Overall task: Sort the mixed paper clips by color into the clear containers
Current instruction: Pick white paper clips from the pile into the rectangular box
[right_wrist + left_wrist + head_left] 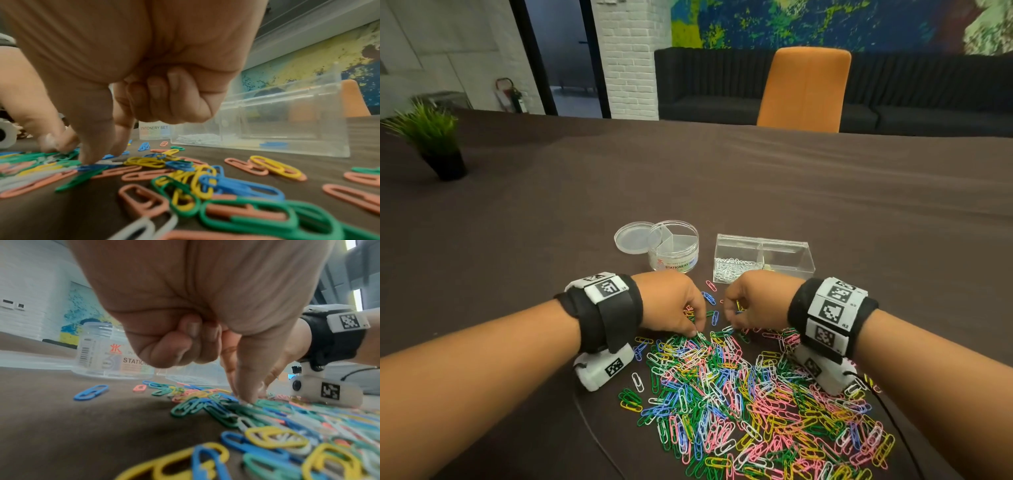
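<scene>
A wide heap of mixed paper clips in green, yellow, blue, pink and white lies on the brown table. Both hands work at its far edge. My left hand has its thumb and forefinger tips together on a white clip, with the other fingers curled into the palm. My right hand reaches down the same way, its thumb and forefinger closing either side of a white clip. Beyond the hands stand a round divided clear tub and a rectangular clear box with white clips in its left compartment.
The tub's lid lies flat to its left. A few stray clips lie between the hands and the containers. A potted plant stands far left, and an orange chair is behind the table's far edge.
</scene>
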Demonstrator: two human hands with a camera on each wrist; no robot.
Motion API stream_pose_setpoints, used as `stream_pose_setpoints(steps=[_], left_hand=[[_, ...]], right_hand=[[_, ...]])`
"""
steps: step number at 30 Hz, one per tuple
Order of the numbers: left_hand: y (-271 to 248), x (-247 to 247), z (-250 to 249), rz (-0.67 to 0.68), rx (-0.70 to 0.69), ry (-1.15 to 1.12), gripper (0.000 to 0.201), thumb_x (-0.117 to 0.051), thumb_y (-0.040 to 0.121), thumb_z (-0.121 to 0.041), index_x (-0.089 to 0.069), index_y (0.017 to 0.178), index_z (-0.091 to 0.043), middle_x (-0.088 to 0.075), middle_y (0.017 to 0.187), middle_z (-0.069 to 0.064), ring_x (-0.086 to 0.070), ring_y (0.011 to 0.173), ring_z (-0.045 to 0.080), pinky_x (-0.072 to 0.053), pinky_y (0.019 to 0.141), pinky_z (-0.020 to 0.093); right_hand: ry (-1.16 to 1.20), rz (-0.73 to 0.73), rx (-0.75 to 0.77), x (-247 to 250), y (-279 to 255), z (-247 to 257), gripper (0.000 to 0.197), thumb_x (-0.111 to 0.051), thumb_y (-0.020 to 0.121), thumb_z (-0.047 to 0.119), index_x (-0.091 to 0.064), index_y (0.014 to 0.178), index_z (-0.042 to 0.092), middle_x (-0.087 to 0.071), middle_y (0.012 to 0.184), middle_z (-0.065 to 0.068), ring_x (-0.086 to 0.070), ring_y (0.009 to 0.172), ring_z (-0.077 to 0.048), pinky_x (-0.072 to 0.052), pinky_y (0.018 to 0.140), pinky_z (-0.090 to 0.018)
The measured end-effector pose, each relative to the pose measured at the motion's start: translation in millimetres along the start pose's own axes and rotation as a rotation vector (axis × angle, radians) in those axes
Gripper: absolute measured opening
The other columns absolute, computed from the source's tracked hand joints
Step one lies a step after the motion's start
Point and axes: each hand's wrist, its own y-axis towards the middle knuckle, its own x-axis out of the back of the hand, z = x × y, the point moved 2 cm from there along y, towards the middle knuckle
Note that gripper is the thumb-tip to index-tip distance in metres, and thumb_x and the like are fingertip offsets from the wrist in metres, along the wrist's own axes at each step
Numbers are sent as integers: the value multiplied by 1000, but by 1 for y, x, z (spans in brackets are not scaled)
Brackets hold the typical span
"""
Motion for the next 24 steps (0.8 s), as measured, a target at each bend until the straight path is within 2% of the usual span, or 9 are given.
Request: stream_pose_setpoints(steps=[2,5,8,11,13,15,17,20,24], left_hand=[[0,0,0,-15,-15,-27,10,-73,84,-38,-73,92,-32,-58,66,-13,-50,58,2,-37,56,18],[0,5,3,-76,-20,-232,4,-76,84,-26,-71,83,-26,-49,46,-19,-43,45,0,-29,47,11],[-3,12,7,-74,0,-438,4,-74,86,-12,-70,88,-12,-45,38,-21,-42,40,-2,-29,47,8],[-6,16,12,-32,49,-594,7,-71,88,-8,-66,85,-13,-51,44,-19,-43,45,-1,-33,50,12],[-2,19,18,-41,120,-671,8,-72,82,-18,-65,80,-21,-56,56,-14,-40,48,7,-33,46,19],[5,24,19,-85,197,-749,9,-63,69,-29,-61,75,-23,-50,58,-9,-36,44,8,-29,44,19],[14,29,16,-129,275,-914,9,-55,61,-27,-55,69,-22,-39,56,-8,-29,41,8,-24,43,17],[26,35,11,-109,285,-1013,10,-47,57,-23,-43,65,-19,-33,55,-6,-21,41,9,-19,41,16],[38,34,5,-107,308,-964,10,-47,58,-23,-46,65,-16,-33,54,-5,-23,41,10,-19,41,16]], right_hand=[[3,-2,-4,0,1,1,12,-73,84,29,-73,95,27,-53,69,15,-48,61,1,-34,53,-14],[-44,44,34,-5,4,3,8,-71,84,27,-73,92,24,-54,71,16,-50,65,-1,-36,56,-15],[5,19,57,-6,4,0,5,-67,86,21,-72,85,19,-56,68,13,-49,60,-2,-35,53,-13],[183,-36,-4,1,3,-9,5,-68,87,24,-70,83,21,-58,60,17,-50,53,5,-35,52,-10],[340,-69,-38,10,3,-16,8,-68,88,20,-69,80,20,-59,57,18,-49,49,5,-39,54,-13],[533,-73,-79,18,4,-22,14,-64,91,14,-65,77,19,-54,52,13,-45,44,-1,-37,51,-19],[701,-55,-107,23,5,-28,16,-63,93,15,-61,77,17,-47,51,7,-39,43,-9,-35,47,-22],[755,15,-96,25,0,-32,15,-63,95,19,-60,81,14,-50,52,7,-38,43,-10,-35,45,-22],[809,59,-47,25,-7,-32,4,-60,94,5,-61,91,6,-60,63,3,-39,41,-6,-35,41,-19]])
